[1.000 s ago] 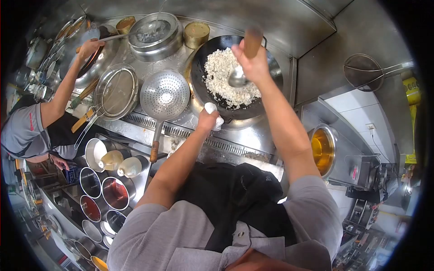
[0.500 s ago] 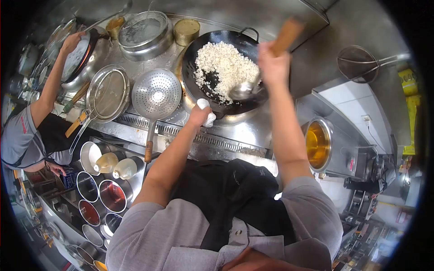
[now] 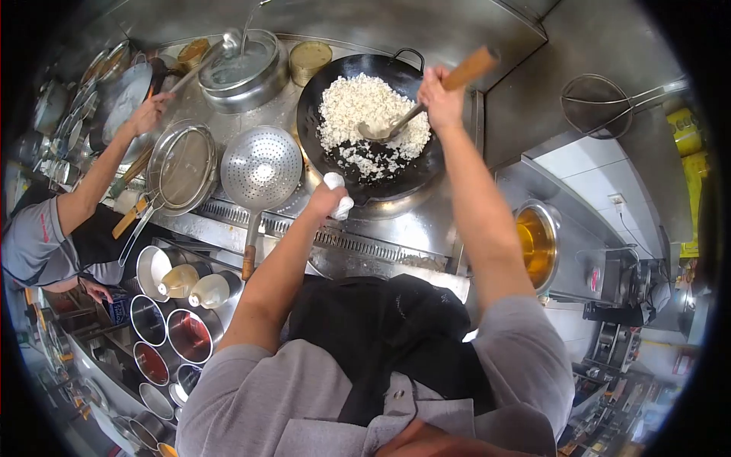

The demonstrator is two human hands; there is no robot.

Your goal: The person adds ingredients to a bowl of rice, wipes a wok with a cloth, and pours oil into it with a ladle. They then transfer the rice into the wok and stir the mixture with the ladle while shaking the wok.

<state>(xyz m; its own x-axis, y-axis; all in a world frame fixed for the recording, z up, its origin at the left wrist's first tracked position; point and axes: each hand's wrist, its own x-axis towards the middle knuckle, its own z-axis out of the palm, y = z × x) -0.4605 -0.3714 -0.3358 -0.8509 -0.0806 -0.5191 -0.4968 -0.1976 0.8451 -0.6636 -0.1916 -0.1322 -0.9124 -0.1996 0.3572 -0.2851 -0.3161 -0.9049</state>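
Observation:
Closed round the wooden handle of a ladle (image 3: pixel 470 68), my right hand (image 3: pixel 442 99) is above the right side of a black wok (image 3: pixel 415 174). The ladle's metal bowl rests in white rice (image 3: pixel 362 103), which is heaped at the wok's far side, with loose grains scattered toward the near side. My left hand (image 3: pixel 326 201) grips a folded white cloth (image 3: pixel 335 181) at the wok's near left edge. Whatever part of the wok lies under the cloth is hidden.
Left of the wok sit a perforated strainer (image 3: pixel 263 167), a mesh sieve (image 3: pixel 183 164) and a lidded-looking steel pot (image 3: pixel 242 72) under running water. A co-worker's hand (image 3: pixel 148 114) holds a long-handled ladle there. A pot of yellow oil (image 3: pixel 535 247) stands right; sauce containers (image 3: pixel 190 335) stand lower left.
My right hand and the ladle have moved left, its bowl now deeper in the rice. The rice has shifted toward the far side. The co-worker's ladle has reached over the steel pot.

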